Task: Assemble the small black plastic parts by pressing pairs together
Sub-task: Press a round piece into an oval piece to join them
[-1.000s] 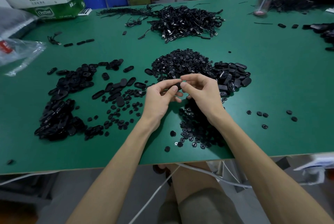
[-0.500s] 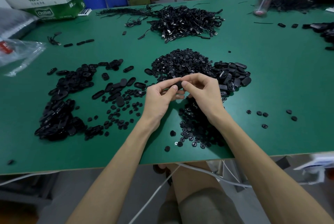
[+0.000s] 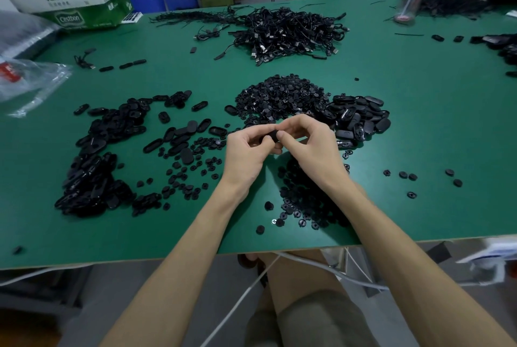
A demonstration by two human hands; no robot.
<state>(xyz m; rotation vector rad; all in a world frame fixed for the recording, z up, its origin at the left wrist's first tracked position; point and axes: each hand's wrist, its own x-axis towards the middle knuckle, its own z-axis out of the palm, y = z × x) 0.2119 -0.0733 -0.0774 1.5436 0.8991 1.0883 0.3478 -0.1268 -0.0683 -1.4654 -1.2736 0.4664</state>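
Little has been shifted since a second ago. One green table [image 3: 433, 128] is left bare right of the grip; one heap of small parts [image 3: 279, 97] lies just beyond it. Left hand [image 3: 246, 152] and right hand [image 3: 313, 146] are pinched on one black part [image 3: 272, 136], its long axis seemingly left-to-right.

free: table [image 3: 419, 128] right | blocked: part piles [image 3: 100, 150] left
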